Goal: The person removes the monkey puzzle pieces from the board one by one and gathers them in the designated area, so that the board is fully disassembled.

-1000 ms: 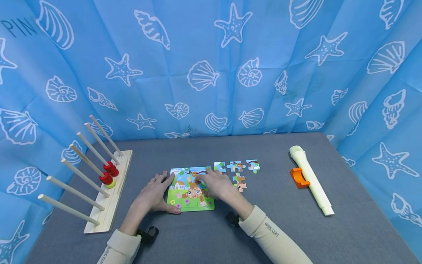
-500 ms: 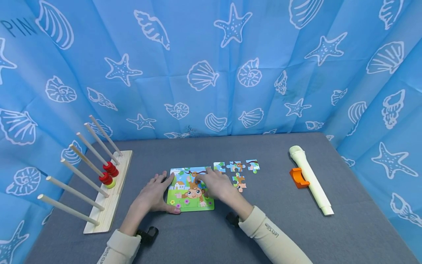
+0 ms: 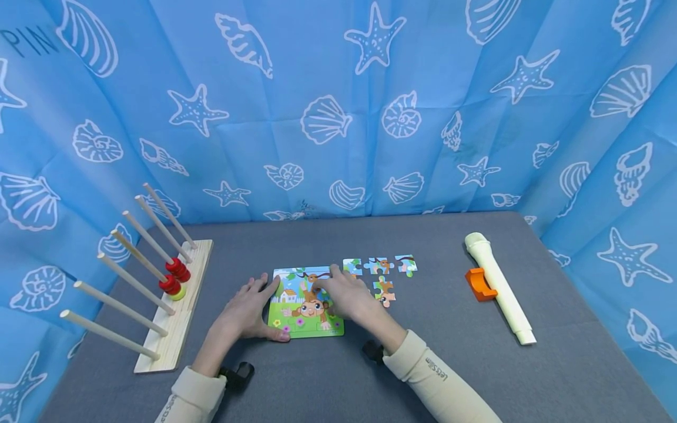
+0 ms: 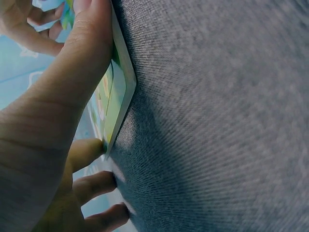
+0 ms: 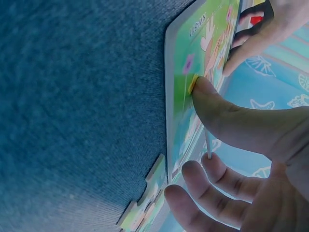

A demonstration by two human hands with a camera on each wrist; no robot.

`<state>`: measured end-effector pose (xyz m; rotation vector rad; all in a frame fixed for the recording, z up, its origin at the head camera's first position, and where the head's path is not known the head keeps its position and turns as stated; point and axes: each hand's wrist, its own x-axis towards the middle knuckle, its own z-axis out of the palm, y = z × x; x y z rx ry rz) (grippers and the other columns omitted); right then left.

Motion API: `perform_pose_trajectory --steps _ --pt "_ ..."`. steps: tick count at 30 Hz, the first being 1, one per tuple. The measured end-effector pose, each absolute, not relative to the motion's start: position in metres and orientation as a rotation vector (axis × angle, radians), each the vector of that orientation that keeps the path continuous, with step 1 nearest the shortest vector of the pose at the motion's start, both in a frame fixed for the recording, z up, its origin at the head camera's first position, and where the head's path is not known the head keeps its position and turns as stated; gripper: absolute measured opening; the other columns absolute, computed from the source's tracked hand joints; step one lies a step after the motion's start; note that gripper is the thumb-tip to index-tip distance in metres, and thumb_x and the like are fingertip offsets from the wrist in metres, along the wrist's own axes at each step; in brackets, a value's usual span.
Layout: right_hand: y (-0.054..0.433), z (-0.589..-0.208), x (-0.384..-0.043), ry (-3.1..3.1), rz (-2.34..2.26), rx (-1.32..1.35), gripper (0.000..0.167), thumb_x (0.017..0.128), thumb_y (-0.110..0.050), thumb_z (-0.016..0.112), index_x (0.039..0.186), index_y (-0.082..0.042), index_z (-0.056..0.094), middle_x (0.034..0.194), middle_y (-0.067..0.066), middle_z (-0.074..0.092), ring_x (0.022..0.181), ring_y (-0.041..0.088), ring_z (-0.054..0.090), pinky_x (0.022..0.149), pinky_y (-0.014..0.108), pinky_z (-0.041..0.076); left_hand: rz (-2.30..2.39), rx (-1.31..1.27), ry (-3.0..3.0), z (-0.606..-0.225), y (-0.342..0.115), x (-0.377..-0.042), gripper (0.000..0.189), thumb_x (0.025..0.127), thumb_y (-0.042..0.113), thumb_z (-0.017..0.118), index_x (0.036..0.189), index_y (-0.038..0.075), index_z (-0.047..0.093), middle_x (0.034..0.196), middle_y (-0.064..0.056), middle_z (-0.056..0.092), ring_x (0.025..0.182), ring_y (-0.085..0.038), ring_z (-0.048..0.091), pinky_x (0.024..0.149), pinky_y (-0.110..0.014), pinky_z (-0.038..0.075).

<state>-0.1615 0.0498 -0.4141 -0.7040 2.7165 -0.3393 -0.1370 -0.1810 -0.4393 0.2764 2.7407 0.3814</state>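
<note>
A monkey jigsaw puzzle (image 3: 301, 305) lies in its flat tray (image 3: 317, 336) on the table. My left hand (image 3: 243, 311) spans the tray's left side, fingers spread, with the thumb at the near corner; in the left wrist view its index fingertip (image 4: 102, 146) touches the tray edge and other fingertips rest on the cloth. My right hand (image 3: 346, 296) is over the puzzle's right side, thumb tip (image 5: 200, 87) at the puzzle surface. Between its thumb and fingers it pinches a thin puzzle piece (image 5: 208, 142), seen edge-on. The piece's picture is hidden.
Several loose puzzle pieces (image 3: 378, 266) lie right of the tray. On the left stands a wooden peg board (image 3: 185, 317) with red rings (image 3: 177, 270) and a yellow-green ring. A cream toy microphone (image 3: 502, 288) and an orange holder (image 3: 480, 285) lie on the right. A curtain (image 3: 338, 164) hangs behind.
</note>
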Motion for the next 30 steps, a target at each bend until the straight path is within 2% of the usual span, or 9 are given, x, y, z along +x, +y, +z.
perform_pose_trajectory --steps 20,30 --pt "0.052 -0.413 -0.162 2.747 -0.387 -0.712 0.047 0.086 -0.004 0.08 0.127 -0.027 0.071 0.122 0.01 0.056 0.095 0.023 0.056 0.068 0.038 0.052 0.359 0.274 2.746 -0.439 -0.179 -0.138 0.125 0.065 0.063 0.09 0.161 0.007 0.031 0.165 -0.03 0.026 0.15 -0.059 0.025 0.111 -0.077 0.032" --pt "0.064 -0.405 -0.166 2.766 -0.428 -0.675 0.055 0.084 -0.01 0.083 0.135 -0.025 0.067 0.118 0.009 0.057 0.094 0.023 0.056 0.069 0.04 0.052 0.359 0.274 2.748 -0.441 -0.18 -0.137 0.126 0.065 0.063 0.09 0.161 0.007 0.03 0.165 -0.03 0.026 0.15 -0.058 0.025 0.114 -0.075 0.031"
